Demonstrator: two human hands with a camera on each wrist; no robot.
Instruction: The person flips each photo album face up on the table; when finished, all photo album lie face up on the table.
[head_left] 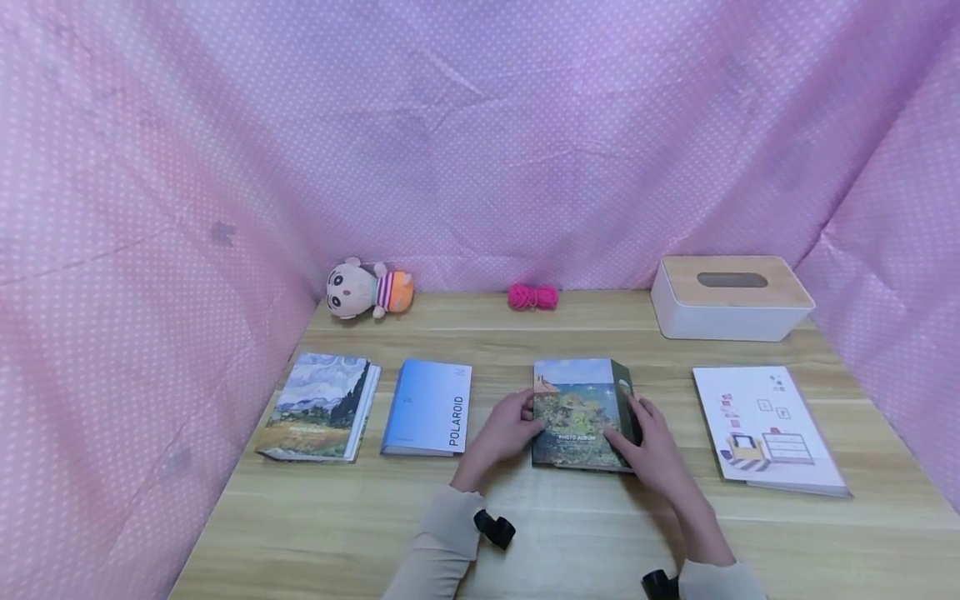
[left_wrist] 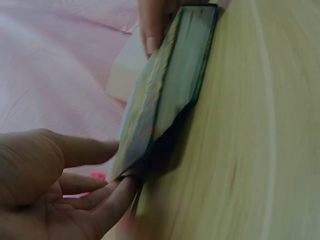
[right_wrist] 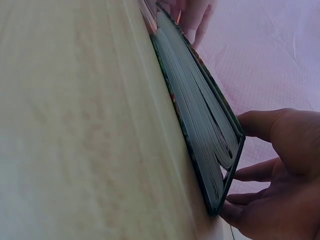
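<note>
A thick photo album (head_left: 576,408) with a painted garden-and-sea cover and dark green spine lies between both hands. At its left edge, my left hand (head_left: 504,433) holds it; in the left wrist view the thumb touches the cover and the fingers (left_wrist: 120,200) reach under the edge. My right hand (head_left: 651,450) grips the spine side, thumb on the cover. The right wrist view shows its fingers (right_wrist: 255,172) against the spine, with the album's page edges (right_wrist: 192,105) facing the camera. The album looks slightly tilted, its back cover near the wooden table (head_left: 555,533).
Left of the album lie a blue POLAROID album (head_left: 427,408) and a landscape-covered album (head_left: 318,408). A white illustrated album (head_left: 772,429) lies right. Along the back are a plush toy (head_left: 367,289), pink yarn (head_left: 533,297) and a tissue box (head_left: 731,321), before a pink dotted curtain (head_left: 480,167).
</note>
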